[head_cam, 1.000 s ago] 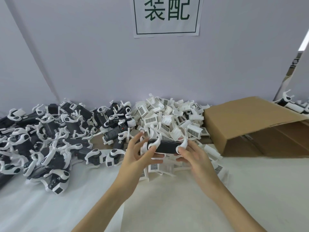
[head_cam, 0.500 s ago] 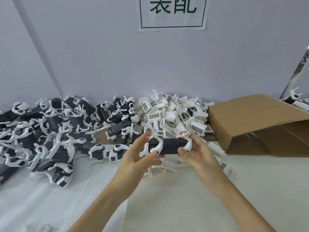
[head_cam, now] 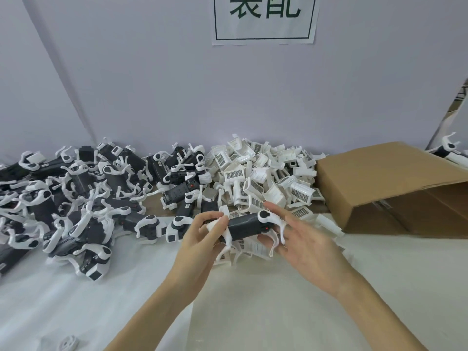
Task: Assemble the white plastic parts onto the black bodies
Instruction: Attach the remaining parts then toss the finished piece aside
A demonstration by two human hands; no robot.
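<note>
A black body [head_cam: 244,226] with white curved legs fitted at both ends is held above the table in front of me. My left hand [head_cam: 202,239] grips its left end, fingers curled round the body and a white leg. My right hand [head_cam: 301,239] is at the right end with fingers spread and mostly straight, palm under the white legs there. Behind it lies a heap of loose white plastic parts [head_cam: 263,176] with grilled faces. A big pile of finished black-and-white units [head_cam: 83,198] covers the left of the table.
An open cardboard box [head_cam: 395,183] lies on its side at the right. More units [head_cam: 448,150] sit beyond it. A paper sign [head_cam: 264,19] hangs on the wall. A small white part [head_cam: 68,344] lies near the front left of the white table [head_cam: 379,287].
The held body has tilted so its white legs point downward. My right hand has opened its fingers and loosened from the right end, while my left hand keeps its grip.
</note>
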